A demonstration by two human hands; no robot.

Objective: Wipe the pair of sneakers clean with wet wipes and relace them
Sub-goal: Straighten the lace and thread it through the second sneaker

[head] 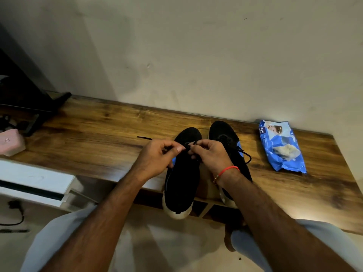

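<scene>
Two black sneakers stood side by side on the wooden table (pixel 98 132), toes toward the wall, white heels overhanging the near edge. Left sneaker (pixel 181 185) sat nearer the person; right sneaker (pixel 225 138) just beside it, partly hidden by the right forearm.

Left hand (pixel 157 158) and right hand (pixel 210 154) met over the left sneaker's eyelets, fingers of both curled and pinching its black lace (pixel 189 147). One free lace end (pixel 144 137) trailed left across the tabletop. The right sneaker's lace (pixel 246 156) lay loose toward the right.

Blue wet-wipe pack (pixel 281 146) lay flat near the wall, well apart from the sneakers, on the right. Bare wood ran wide left of the sneakers up to a pink box (pixel 10 142) at the far left edge. A dark stand (pixel 45 108) stood at the back left corner.
</scene>
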